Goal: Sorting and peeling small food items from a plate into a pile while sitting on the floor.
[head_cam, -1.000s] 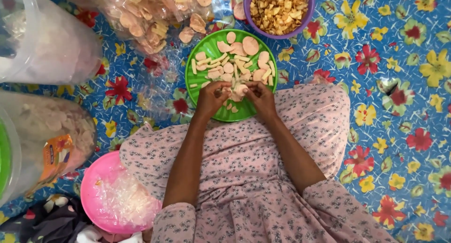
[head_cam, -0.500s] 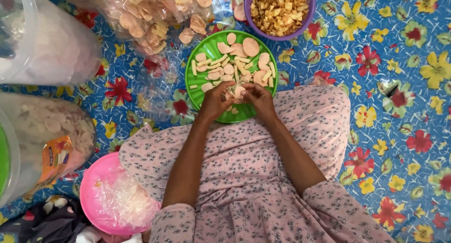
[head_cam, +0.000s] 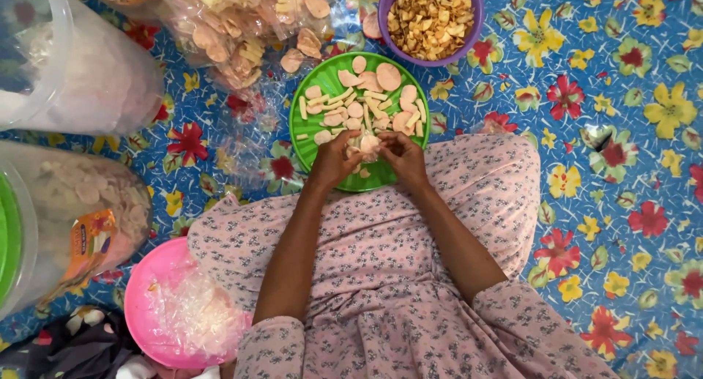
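A green plate (head_cam: 322,79) lies on the flowered mat and carries pale round crackers (head_cam: 388,76) and thin cracker strips. My left hand (head_cam: 335,161) and my right hand (head_cam: 403,155) meet over the plate's near edge. Both pinch the same pale cracker piece (head_cam: 368,142) between their fingertips. My arms reach out over my lap in a pink patterned dress (head_cam: 381,276).
A purple bowl (head_cam: 432,16) of golden fried chips stands beyond the plate. Clear bags of crackers (head_cam: 242,20) lie at the upper left. Two big transparent tubs (head_cam: 66,64) lie at the left. A pink bowl (head_cam: 146,298) with crumpled plastic sits beside my left knee.
Both hands have drawn closer together over the plate's near edge and now pinch one cracker piece between them. Nothing else has shifted.
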